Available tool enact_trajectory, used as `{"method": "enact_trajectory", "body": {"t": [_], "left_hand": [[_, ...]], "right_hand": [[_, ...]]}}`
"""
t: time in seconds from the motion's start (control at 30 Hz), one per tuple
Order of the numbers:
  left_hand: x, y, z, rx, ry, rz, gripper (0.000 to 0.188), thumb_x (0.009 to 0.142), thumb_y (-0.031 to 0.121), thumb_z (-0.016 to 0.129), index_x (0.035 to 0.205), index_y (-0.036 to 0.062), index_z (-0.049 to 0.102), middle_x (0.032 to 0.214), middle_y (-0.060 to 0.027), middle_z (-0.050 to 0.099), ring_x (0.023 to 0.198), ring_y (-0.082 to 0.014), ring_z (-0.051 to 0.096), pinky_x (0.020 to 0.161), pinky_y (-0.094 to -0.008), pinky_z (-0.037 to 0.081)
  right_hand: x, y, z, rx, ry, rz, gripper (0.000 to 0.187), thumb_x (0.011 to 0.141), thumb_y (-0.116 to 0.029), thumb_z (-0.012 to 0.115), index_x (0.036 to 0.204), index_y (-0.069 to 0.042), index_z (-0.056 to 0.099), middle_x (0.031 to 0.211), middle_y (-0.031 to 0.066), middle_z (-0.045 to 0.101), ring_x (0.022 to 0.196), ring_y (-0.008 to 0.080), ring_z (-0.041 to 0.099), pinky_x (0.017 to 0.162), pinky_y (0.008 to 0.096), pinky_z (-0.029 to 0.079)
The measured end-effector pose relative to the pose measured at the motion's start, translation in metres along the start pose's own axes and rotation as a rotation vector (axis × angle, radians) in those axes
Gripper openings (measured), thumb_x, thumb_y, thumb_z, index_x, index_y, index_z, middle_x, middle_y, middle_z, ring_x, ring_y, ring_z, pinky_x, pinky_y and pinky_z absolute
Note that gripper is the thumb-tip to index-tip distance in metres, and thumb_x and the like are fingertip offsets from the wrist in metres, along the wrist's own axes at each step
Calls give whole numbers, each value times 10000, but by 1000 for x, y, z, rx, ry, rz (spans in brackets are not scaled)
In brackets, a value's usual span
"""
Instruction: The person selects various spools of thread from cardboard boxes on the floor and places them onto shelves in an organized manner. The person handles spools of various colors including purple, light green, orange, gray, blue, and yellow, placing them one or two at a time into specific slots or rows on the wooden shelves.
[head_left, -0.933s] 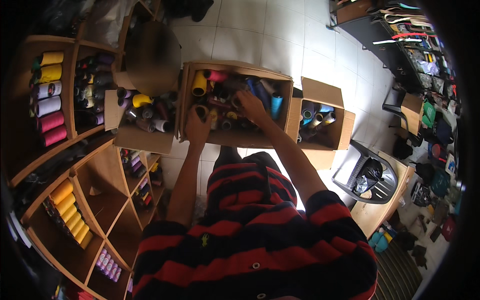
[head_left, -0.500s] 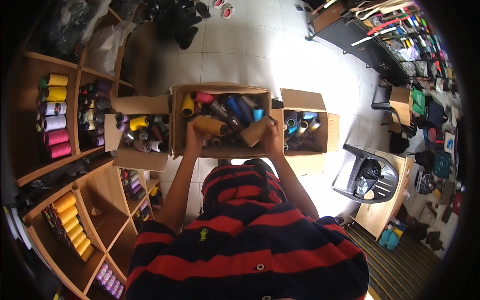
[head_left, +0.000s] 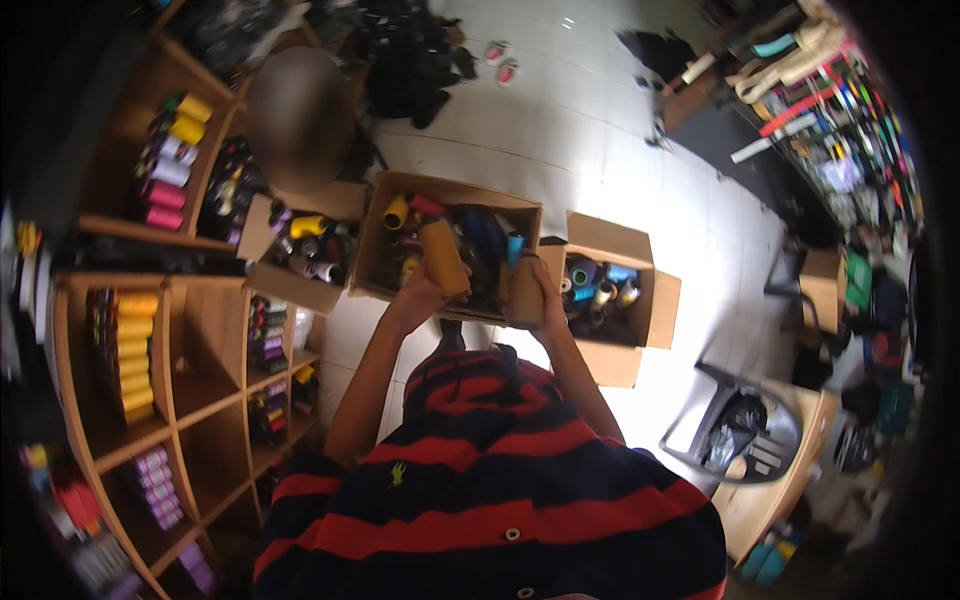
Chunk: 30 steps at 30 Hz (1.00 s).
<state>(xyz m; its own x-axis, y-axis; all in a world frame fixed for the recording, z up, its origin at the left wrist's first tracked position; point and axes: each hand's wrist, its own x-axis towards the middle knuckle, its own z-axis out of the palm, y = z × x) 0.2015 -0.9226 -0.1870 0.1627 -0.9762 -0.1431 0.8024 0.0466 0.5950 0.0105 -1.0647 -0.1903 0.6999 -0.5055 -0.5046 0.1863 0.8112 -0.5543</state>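
Note:
My left hand (head_left: 421, 299) is closed around a mustard-coloured thread spool (head_left: 442, 254), which tilts up and to the left. My right hand (head_left: 552, 306) grips a brown thread spool (head_left: 525, 294), held nearly upright. Both spools are above the near side of an open cardboard box (head_left: 475, 194). Inside that box lie several more spools, among them a yellow one (head_left: 396, 211), a pink-red one (head_left: 427, 204) and a bright blue one (head_left: 515, 247). The held spools and my hands hide part of its contents.
Left of the middle box stands another open carton (head_left: 335, 198) with mixed spools; a third carton (head_left: 606, 236) is to the right. Wooden shelves (head_left: 205, 395) with spools run along my left. A dark chair (head_left: 765, 425) holding a black bag stands at lower right. Sandals (head_left: 503, 62) lie on the tiled floor.
My hands have drawn both spools nearer to me. The mustard spool has swung from sideways to steep, and the brown one is more upright. The whole view has turned, showing more of the lower left shelves.

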Motion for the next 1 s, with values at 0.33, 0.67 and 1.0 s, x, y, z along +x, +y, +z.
{"method": "enact_trajectory", "body": {"t": [0.33,0.67,1.0], "left_hand": [[-150,-65,51,97,584,417,401,852,253,625,1153,43,462,943,-127,598,912,-271,628,804,-426,536],[-312,-128,107,-2,1028,899,254,807,186,628,989,48,518,814,-68,566,740,-205,618,667,-355,539],[-498,-131,131,-96,1271,1201,248,759,213,604,897,30,508,670,-65,504,544,-191,543,525,-328,475]], "right_hand": [[-21,50,-33,-181,-414,548,452,884,-454,550,1117,-69,512,780,140,610,623,243,633,517,359,544],[-84,142,35,-363,-712,822,469,934,-411,477,1259,-76,427,963,113,567,652,241,624,507,366,546],[-198,287,161,-463,-895,981,458,918,-414,477,1224,-75,445,902,103,529,653,214,565,545,371,508]]}}
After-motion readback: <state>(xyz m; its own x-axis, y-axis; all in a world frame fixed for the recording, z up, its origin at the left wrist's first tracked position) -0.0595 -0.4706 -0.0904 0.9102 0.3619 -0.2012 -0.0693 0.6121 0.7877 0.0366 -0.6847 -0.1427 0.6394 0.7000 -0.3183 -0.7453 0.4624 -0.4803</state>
